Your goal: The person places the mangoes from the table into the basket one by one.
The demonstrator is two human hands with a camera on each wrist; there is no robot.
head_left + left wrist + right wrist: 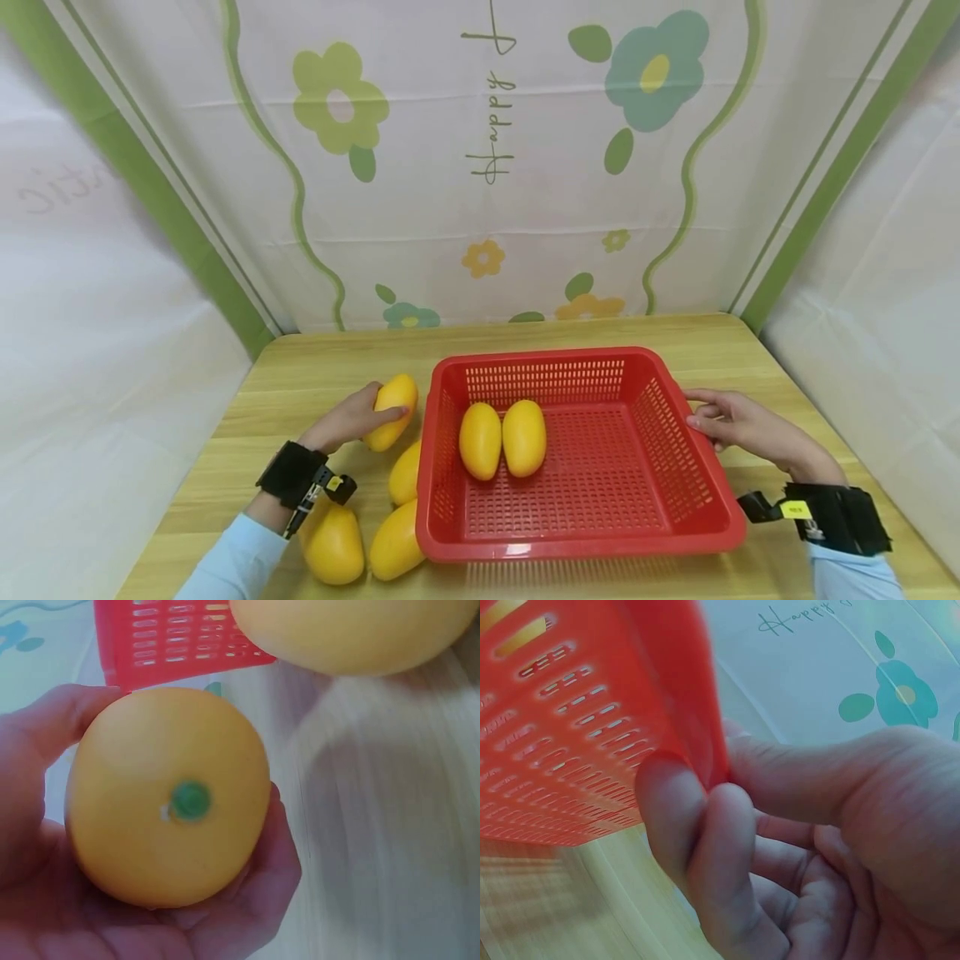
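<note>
Mango (pixel 154 784) within the curled left fingers (pixel 283 859), beside the red basket (pixel 585 547).

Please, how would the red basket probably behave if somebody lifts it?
The red basket is probably stiff: its walls look straight though the right hand pinches it. It may be light for its size, since holes pierce its sides and floor. If it tilts, the rounded mangoes inside could roll.

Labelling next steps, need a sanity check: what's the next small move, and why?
Probably lift the held mango over the left rim of the red basket: the left hand grips it just outside, the right hand holds the opposite rim, and two mangoes inside leave room.
</note>
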